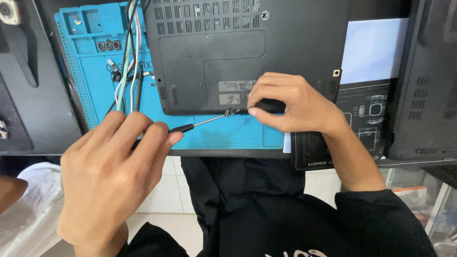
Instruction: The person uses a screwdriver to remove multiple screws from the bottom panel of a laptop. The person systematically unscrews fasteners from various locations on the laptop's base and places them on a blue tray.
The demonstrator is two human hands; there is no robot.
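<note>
Cables (127, 57) beside laptop (228, 47), perhaps touching

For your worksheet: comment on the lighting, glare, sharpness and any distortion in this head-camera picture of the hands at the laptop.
Head view: even, soft daylight with faint shadows; mild sheen on the laptop's black underside, no harsh glare; the left hand, nearest the lens, looks oversized and slightly soft; the right hand and the screwdriver tip are sharp; the blue mat's edges lean outward, wide-angle distortion.

matt black plastic laptop (214, 57), blue rubbery mat (95, 85), metal screwdriver shaft (209, 121)
</note>
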